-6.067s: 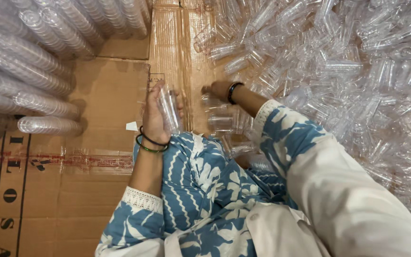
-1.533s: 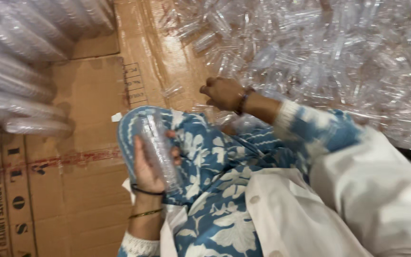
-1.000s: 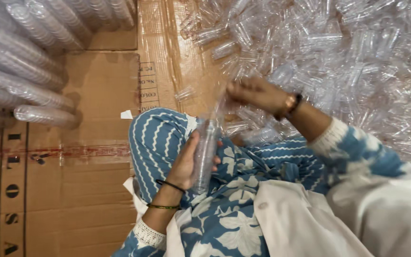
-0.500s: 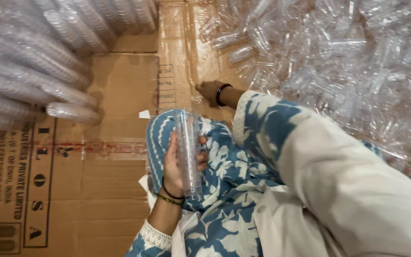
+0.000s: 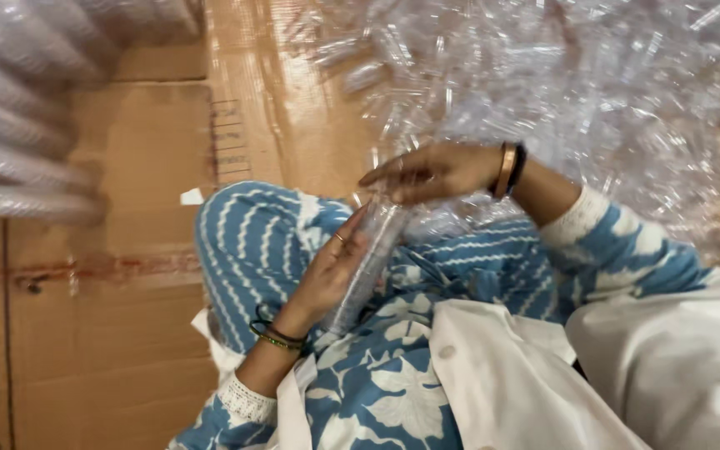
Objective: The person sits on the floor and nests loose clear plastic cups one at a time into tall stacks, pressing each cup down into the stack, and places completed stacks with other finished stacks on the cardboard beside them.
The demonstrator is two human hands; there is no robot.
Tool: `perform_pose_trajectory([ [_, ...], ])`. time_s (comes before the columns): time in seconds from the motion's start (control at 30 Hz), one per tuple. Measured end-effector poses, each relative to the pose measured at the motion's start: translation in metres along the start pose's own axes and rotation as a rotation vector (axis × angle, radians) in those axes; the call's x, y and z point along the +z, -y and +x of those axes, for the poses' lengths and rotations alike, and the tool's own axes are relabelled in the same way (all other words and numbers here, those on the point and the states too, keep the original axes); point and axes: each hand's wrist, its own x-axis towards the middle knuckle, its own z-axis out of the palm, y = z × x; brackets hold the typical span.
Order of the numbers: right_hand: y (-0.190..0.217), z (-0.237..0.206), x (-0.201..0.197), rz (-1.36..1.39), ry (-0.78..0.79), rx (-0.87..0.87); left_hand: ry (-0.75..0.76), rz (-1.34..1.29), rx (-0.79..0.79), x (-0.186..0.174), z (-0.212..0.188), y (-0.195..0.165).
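1. We are holding a stack of clear plastic cups (image 5: pixel 366 267) over our lap, our left hand (image 5: pixel 327 275) wrapped around its lower half with fingers curled closed on it.
2. Our right hand (image 5: pixel 431 172) is sitting at the stack's top end, fingers closed lightly over the rim; the blur is keeping us from telling whether it is pinching one cup or only steadying the top.
3. We are judging that the stack could buckle or slip: it is leaning, thin-walled and slick, gripped by one hand low down, so a loose squeeze may be letting cups slide apart.
4. We are also judging that a hard squeeze could be crushing or cracking the walls.
5. Anything dropped would be landing among the loose heap of clear cups (image 5: pixel 593 108) just beyond our knees, or on the cardboard floor (image 5: pixel 110 333).
6. The stack is looking transparent, ribbed by nested rims, narrow and long, glinting slightly.
7. Finished sleeves of stacked cups (image 5: pixel 27 167) are lying to our left, well apart.
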Motion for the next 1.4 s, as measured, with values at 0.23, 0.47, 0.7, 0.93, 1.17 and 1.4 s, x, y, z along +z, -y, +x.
perform_pose_trajectory([
  [0.23, -0.022, -0.056, 0.084, 0.319, -0.583, -0.491, 0.161, -0.72, -0.302, 0.032, 0.001, 0.002],
  [0.47, -0.071, -0.092, 0.161, 0.523, -0.928, 0.053, -0.073, 0.678, 0.43, 0.058, -0.076, 0.015],
  [0.7, -0.082, -0.088, 0.154, 0.349, -1.104, -0.274, -0.037, 0.065, -0.203, 0.014, -0.041, -0.01],
  [0.93, -0.076, -0.081, 0.148, 0.541, -1.244, -0.277, 0.134, -0.289, -0.285, 0.008, -0.009, -0.03],
  [1.17, -0.056, -0.086, 0.152, 0.284, -1.267, -0.192, 0.114, -0.196, -0.274, 0.013, -0.009, -0.023],
  [1.4, -0.038, -0.084, 0.149, 0.103, -1.294, -0.119, 0.232, -0.257, -0.294, 0.011, -0.008, -0.024],
])
